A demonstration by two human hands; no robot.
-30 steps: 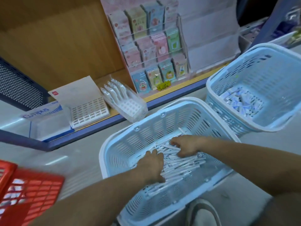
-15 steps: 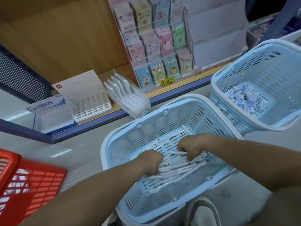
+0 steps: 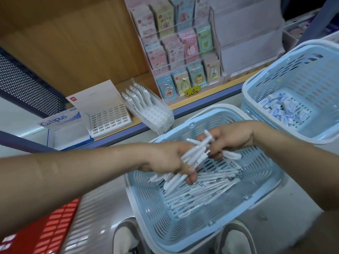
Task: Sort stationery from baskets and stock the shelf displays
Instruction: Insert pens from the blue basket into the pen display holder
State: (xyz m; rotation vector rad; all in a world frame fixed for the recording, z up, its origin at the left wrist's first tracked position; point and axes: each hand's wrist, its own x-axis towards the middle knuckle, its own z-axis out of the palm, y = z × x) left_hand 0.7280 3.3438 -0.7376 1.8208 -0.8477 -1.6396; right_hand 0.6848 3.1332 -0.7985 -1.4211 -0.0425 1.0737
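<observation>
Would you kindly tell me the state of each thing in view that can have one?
Left hand: grips a bunch of white pens, held above the basket.
Right hand: grips pens of that bunch.
Near blue basket: holds loose pens on its bottom.
Far blue basket: holds small blue-and-white packets.
Pen display box: partly filled, front holes empty.
Slotted tray: slots look empty.
Red basket: mostly out of frame.

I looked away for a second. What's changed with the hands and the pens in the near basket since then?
Both hands came up off the basket floor. The left hand and right hand now grip a bunch of white pens between them, lifted over the near basket. Unchanged: the loose pens left in it, the far basket of small packets, the pen display on the shelf.
</observation>
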